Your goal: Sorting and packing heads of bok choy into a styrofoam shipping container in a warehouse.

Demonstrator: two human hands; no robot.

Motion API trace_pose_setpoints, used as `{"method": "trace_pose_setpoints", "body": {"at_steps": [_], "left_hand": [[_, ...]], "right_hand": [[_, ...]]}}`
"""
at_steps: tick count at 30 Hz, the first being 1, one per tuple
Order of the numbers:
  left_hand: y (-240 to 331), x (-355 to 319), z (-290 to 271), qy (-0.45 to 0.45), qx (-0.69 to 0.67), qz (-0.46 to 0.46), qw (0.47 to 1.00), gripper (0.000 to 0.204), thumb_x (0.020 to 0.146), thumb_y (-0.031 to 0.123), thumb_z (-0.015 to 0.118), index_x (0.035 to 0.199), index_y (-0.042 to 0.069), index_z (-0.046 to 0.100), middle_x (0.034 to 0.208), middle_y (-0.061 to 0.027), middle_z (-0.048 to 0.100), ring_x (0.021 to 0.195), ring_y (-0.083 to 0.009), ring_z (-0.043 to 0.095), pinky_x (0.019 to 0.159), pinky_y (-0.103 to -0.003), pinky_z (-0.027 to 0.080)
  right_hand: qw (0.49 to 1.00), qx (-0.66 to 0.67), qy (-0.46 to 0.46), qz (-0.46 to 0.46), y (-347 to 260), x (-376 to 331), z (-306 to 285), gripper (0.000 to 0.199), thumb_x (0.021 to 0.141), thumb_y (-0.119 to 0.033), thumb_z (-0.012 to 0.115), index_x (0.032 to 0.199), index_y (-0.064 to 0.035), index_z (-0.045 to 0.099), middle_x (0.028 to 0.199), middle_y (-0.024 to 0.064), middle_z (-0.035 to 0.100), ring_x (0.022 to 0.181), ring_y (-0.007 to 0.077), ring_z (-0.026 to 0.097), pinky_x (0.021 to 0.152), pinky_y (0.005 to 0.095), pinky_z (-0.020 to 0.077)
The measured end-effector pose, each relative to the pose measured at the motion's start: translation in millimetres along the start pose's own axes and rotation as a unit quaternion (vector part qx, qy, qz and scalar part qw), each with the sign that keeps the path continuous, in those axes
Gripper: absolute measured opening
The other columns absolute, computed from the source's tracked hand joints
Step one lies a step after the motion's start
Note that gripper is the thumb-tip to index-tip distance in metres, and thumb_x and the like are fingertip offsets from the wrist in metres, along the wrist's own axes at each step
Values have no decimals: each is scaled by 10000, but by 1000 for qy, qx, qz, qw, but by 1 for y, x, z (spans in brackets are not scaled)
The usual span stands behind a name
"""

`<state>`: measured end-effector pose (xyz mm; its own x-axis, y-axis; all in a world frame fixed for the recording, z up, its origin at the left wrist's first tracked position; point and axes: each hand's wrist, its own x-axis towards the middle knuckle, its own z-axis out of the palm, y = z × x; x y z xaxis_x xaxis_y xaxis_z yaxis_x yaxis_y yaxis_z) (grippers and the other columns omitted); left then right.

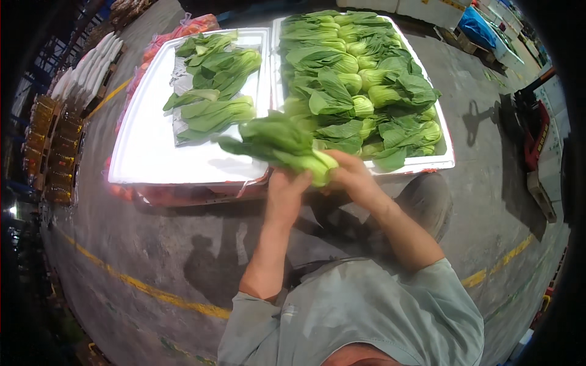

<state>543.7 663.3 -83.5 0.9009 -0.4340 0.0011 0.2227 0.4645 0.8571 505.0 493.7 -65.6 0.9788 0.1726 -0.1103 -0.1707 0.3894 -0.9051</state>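
Between my two hands is a head of bok choy [276, 139], held over the front of two white foam boxes, its leaves pointing away to the left and its pale base toward me. My left hand [285, 182] closes on it from below left, thumb along the stems. On the base side, my right hand [353, 175] grips it with partly hidden fingers. Rows of bok choy [334, 97] fill the right foam box [448, 152]. On the left white foam surface [137, 149], several more bok choy heads and loose leaves [217, 114] lie on printed paper [179, 79].
Orange-red net bags [198, 24] show behind and under the left foam piece. Stacked bottles [58, 143] and white sacks [91, 67] stand far left. A red pallet jack [537, 134] is at right. Yellow lines [152, 291] cross the concrete floor.
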Motion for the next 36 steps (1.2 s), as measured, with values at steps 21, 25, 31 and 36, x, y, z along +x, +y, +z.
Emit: {"method": "trace_pose_setpoints", "body": {"at_steps": [21, 25, 31, 36], "left_hand": [[25, -79, -33, 92, 54, 52, 993, 687, 720, 71, 779, 1303, -37, 432, 1214, -197, 561, 1114, -282, 555, 978, -387, 439], [24, -74, -13, 77, 34, 25, 996, 675, 742, 65, 750, 1321, -30, 415, 1218, -189, 556, 1131, -280, 541, 990, -393, 426], [22, -69, -12, 110, 24, 40, 993, 637, 775, 18, 671, 1341, -39, 386, 1224, -170, 545, 1127, -271, 529, 1000, -396, 403], [9, -64, -27, 105, -49, 59, 992, 637, 790, 21, 689, 1336, -48, 369, 1256, -192, 511, 1182, -308, 498, 1034, -440, 385]], "right_hand": [[795, -576, 82, -173, -50, 87, 11, 162, 762, -178, 631, 798, -21, 618, 690, 153, 600, 593, 309, 587, 550, 410, 448], [778, -551, -30, -299, -97, 163, 62, 536, 765, -224, 685, 1194, 65, 545, 997, 223, 623, 876, 307, 620, 799, 412, 493], [863, -452, -25, -223, -117, 133, 65, 459, 796, -270, 640, 1160, 5, 597, 992, 174, 642, 876, 243, 628, 758, 351, 506], [900, -410, 104, -101, -59, 17, -59, 248, 774, -137, 619, 967, 13, 661, 834, 133, 650, 752, 205, 623, 680, 340, 495]]}}
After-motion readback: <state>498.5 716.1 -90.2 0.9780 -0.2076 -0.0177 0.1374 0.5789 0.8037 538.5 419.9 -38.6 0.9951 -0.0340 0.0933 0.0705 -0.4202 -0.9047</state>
